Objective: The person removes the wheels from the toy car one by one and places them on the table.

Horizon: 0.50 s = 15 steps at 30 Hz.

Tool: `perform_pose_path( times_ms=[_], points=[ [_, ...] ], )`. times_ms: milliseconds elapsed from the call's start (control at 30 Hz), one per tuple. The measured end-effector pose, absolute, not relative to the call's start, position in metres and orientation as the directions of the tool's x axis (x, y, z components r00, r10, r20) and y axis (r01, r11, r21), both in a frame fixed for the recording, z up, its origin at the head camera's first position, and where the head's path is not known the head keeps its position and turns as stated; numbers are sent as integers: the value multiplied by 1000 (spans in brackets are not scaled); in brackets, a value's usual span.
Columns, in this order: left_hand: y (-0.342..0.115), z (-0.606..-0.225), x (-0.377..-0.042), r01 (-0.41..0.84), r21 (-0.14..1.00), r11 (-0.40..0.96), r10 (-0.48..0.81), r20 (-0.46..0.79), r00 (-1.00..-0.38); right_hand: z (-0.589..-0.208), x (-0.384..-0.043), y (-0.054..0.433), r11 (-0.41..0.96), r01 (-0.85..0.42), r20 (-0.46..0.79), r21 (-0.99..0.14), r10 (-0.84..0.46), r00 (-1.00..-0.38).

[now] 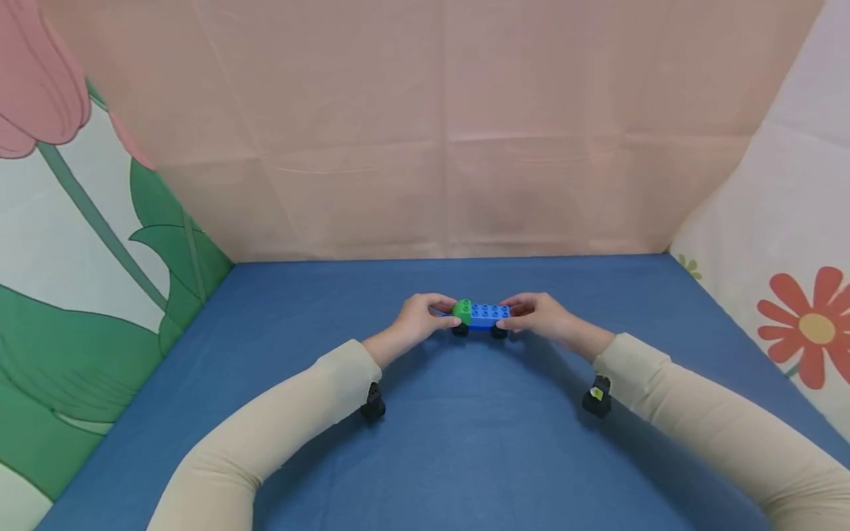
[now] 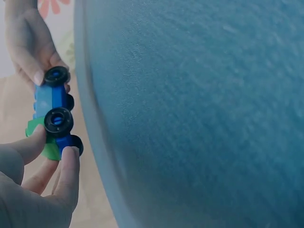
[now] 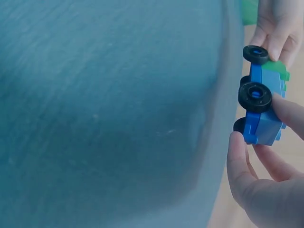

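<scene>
A small toy car [image 1: 488,316] made of building blocks is held between both hands near the middle of the table. Its body is a blue studded brick [image 2: 44,99] with a rounded green brick [image 1: 462,311] at the left end, on a blue base with black wheels [image 3: 255,97]. My left hand [image 1: 420,317] pinches the green end between thumb and fingers. The blue end is pinched by my right hand [image 1: 539,317]. In both wrist views the car's wheels and side show, with a hand at each end.
A blue cloth [image 1: 438,442] covers the table. Behind it hangs a plain beige sheet [image 1: 438,147]. Flower-printed sheets stand at the left [image 1: 80,354] and right [image 1: 797,221]. A black wrist camera [image 1: 374,403] hangs under the left cuff, another [image 1: 597,398] under the right.
</scene>
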<state>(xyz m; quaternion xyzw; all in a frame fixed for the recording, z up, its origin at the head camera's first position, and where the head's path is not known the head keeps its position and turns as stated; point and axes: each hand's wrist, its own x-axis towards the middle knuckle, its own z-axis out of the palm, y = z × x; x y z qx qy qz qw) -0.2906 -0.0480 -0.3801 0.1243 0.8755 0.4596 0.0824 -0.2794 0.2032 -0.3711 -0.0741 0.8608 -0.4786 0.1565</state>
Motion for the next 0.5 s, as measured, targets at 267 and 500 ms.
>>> perform_pose_path(
  times_ms=[267, 500],
  points=[
    [-53, -365, -288, 169, 823, 543, 301, -3, -954, -359, -274, 202, 547, 8, -191, -837, -278, -941],
    [-59, -350, -291, 179, 824, 537, 313, 3, -950, -349, -270, 198, 552, -21, -172, -834, -295, -940]
  ],
)
